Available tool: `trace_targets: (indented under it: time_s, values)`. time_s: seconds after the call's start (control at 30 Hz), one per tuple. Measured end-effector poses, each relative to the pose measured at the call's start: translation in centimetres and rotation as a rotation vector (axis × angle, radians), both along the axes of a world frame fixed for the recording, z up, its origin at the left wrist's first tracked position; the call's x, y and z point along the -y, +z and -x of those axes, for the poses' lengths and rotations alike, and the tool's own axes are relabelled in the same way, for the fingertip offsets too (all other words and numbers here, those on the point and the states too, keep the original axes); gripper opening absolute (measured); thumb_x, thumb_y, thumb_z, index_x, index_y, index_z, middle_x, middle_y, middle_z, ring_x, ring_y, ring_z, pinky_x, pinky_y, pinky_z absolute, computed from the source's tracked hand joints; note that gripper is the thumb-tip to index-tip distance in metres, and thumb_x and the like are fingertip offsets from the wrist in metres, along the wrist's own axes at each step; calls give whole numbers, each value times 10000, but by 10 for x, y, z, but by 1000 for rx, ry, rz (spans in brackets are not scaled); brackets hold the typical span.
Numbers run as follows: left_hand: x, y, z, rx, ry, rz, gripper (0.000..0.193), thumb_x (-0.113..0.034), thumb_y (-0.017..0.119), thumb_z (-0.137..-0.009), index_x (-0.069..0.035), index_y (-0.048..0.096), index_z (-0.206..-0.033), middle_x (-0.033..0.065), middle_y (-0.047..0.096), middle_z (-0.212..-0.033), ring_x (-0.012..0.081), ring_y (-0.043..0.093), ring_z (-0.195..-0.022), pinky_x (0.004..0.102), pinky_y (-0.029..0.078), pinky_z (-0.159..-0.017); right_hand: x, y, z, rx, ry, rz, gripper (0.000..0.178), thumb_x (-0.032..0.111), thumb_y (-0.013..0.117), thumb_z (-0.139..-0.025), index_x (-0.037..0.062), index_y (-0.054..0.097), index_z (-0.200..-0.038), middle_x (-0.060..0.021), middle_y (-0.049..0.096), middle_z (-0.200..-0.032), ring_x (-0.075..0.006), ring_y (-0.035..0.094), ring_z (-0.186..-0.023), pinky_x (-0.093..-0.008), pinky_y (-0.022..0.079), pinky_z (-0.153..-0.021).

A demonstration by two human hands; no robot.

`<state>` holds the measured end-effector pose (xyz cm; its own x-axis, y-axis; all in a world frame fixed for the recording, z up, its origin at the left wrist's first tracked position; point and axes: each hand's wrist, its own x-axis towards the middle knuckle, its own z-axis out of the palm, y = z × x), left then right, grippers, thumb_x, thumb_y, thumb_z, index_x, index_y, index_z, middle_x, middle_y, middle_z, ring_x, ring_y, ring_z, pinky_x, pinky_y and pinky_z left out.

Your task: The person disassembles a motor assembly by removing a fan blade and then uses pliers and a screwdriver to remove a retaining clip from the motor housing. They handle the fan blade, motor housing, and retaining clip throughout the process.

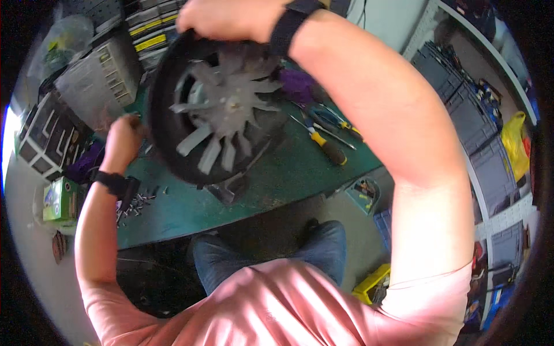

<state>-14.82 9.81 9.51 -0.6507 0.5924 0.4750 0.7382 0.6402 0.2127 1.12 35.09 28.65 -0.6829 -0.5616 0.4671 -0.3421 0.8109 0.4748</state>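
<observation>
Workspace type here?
Probably a repair workshop: a bladed fan part is held over a green workbench, a yellow-and-black screwdriver lies on that bench, and grey storage bins line the right side.

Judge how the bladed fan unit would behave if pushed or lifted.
The fan unit would probably roll along its round black rim if set on edge. Its thin, separate blades look apt to bend or chip if knocked. The thick rim looks stiff and should probably keep its shape when gripped.
</observation>
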Motion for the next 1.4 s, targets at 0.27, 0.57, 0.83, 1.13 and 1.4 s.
trace_targets:
  time_s: [0.27,0.57,0.83,1.13,1.4]
  values:
    - [-30,123,-78,355,-420,-620,411,-384,495,-963,-37,625,-1142,48,631,-1066,134,567,-962,295,433,-846,11,6,-45,55,-163,90,278,195,648,-743,13,683,-950,-191,670,-967,-347,646,-909,-412,507,-815]
    - [-62,146,-182,276,-767,-255,754,-525,590,-855,-71,381,-1419,113,439,-1393,259,399,-1297,378,304,-1071,-59,-48,-160,-6,-68,451,382,229,694,-754,71,668,-1100,-178,668,-1011,-333,630,-968,-410,494,-874]
    - [-83,135,-201,79,-581,-215,675,-294,706,-769,-58,458,-1352,147,517,-1299,265,466,-1240,377,314,-1068,-148,-66,-213,81,-365,766,273,150,678,-780,39,679,-1029,-128,685,-899,-243,648,-771,-328,509,-741]
    - [-91,135,-202,154,-588,-218,486,-195,555,-917,-27,443,-1359,149,496,-1336,234,431,-1274,337,288,-1080,-265,-235,-192,364,-885,521,111,88,600,-741,25,682,-781,-179,676,-843,-361,651,-789,-432,517,-718]
    - [-86,137,-202,169,-579,-246,420,-177,486,-946,-17,459,-1334,146,544,-1254,220,485,-1193,315,319,-1034,-258,-243,-154,396,-1062,630,239,103,516,-822,-9,650,-984,-247,649,-1020,-369,644,-945,-471,514,-810]
